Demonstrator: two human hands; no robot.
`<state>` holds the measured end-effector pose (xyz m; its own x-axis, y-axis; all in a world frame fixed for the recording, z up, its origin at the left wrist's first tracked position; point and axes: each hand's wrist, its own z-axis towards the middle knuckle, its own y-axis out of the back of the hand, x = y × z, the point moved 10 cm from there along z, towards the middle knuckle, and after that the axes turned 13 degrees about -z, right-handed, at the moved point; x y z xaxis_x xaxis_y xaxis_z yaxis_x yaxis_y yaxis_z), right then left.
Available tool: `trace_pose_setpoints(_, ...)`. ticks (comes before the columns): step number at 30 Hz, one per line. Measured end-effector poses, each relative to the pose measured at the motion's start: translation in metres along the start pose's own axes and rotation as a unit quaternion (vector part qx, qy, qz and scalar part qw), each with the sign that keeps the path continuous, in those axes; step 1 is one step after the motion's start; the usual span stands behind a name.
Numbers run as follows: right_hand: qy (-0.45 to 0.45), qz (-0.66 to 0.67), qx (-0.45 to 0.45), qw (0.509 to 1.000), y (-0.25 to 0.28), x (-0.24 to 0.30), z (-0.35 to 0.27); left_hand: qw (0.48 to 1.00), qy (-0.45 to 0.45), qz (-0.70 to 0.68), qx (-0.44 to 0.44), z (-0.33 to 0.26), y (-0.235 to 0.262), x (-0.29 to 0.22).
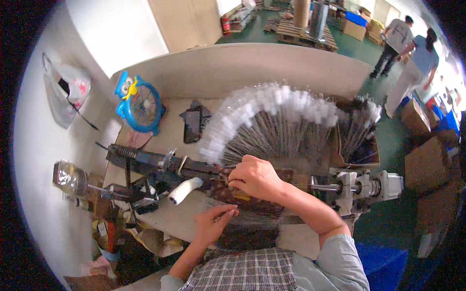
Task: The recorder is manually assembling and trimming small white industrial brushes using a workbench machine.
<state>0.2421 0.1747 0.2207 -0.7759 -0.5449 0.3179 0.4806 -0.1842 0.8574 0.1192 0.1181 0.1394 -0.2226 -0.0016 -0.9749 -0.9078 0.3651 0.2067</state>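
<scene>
My right hand rests on the dark metal machine at mid-table, fingers curled around thin metal rods at its jaw. My left hand hovers just below, thumb and fingers pinched on a few thin rods from the flat layer in front of me. Behind the hands a fan of many thin rods with white fluffy tips spreads in an arc. A white-wrapped lever handle sticks out of the machine left of my hands.
A blue owl-shaped desk fan and a black phone lie on the table at back left. A box of dark rods stands at right, a grey motor unit beside it. Two people walk at far right among cardboard boxes.
</scene>
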Motion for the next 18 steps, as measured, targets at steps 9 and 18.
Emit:
trace_pose_setpoints(9,-0.038,-0.062,0.006,0.997,-0.027,0.02,0.027,0.809,0.134,-0.57,-0.051,0.02,0.047,0.075)
trace_pose_setpoints(18,0.003,-0.207,0.13,0.97,-0.073,0.02,0.032,0.828,0.173,-0.534,0.001,0.028,-0.007,0.052)
